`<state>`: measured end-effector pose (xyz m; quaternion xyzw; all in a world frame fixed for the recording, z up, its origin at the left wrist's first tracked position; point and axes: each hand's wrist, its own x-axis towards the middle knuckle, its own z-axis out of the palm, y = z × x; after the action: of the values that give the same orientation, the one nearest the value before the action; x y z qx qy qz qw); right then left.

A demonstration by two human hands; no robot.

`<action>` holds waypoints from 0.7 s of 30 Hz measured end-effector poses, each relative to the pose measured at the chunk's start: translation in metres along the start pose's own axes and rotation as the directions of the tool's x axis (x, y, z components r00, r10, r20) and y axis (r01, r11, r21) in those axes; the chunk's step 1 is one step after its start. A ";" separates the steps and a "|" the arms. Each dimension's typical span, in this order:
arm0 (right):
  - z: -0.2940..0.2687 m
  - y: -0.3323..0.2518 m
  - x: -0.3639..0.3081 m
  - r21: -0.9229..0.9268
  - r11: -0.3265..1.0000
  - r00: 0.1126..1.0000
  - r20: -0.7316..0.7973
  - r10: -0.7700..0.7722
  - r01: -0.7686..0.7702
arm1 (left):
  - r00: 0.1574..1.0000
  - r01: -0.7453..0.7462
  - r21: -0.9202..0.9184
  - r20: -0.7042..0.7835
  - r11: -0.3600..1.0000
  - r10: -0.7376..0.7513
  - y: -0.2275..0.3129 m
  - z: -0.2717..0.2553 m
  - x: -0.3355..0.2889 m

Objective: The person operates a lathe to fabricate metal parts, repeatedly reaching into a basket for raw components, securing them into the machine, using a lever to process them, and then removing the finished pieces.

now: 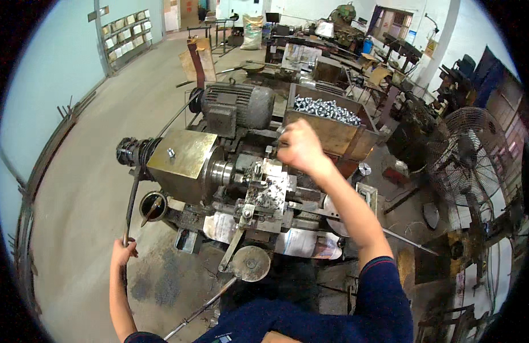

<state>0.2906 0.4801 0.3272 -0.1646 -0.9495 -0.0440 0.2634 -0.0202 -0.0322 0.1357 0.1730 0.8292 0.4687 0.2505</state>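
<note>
My left hand (pixel 126 251) is closed around the lower part of a long dark rod (pixel 131 208) that runs up beside the pulley end of a small lathe. My right hand (pixel 300 147) is raised over the lathe's cross slide (pixel 267 197), its fingers curled closed. A bit of grey shows at its fingertips, too small to name. Metal chips lie on the slide. To the left of it are the shiny spindle nose (pixel 221 172) and the brass-coloured headstock cover (pixel 181 153). Beyond my right hand stands a metal bin (pixel 327 134) of small shiny metal parts.
A dark electric motor (pixel 236 106) sits behind the headstock. An oily pot (pixel 154 206) with a brush is at the left. A round plate (pixel 251 264) on a rod stands in front of me. A large caged fan (pixel 467 154) and cluttered benches occupy the right and back.
</note>
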 end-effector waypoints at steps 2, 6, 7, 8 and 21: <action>-0.009 0.047 0.017 -0.045 0.992 0.992 -0.047 0.116 -0.118 | 1.000 -0.007 -0.019 0.007 1.000 0.007 0.021 0.010 -0.008; -0.014 0.100 0.034 0.021 0.960 0.936 -0.215 0.277 -0.279 | 1.000 -0.029 -0.063 -0.003 0.998 0.029 0.026 0.017 -0.008; -0.017 0.101 0.036 0.168 0.939 0.921 -0.207 0.330 -0.299 | 0.999 -0.036 -0.030 0.004 0.999 0.036 0.026 0.015 -0.011; -0.023 0.103 0.035 0.307 0.898 0.904 -0.192 0.382 -0.314 | 1.000 -0.030 -0.074 0.002 0.997 0.030 0.027 0.016 -0.013; -0.123 0.135 -0.352 0.201 0.602 0.591 -0.119 0.798 -0.773 | 0.994 0.096 -0.265 0.084 0.959 -0.076 -0.003 0.005 0.035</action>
<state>0.6799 0.4842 0.2504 -0.5444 -0.7487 0.1220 0.3580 -0.0461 -0.0121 0.1225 0.1183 0.7551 0.5588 0.3220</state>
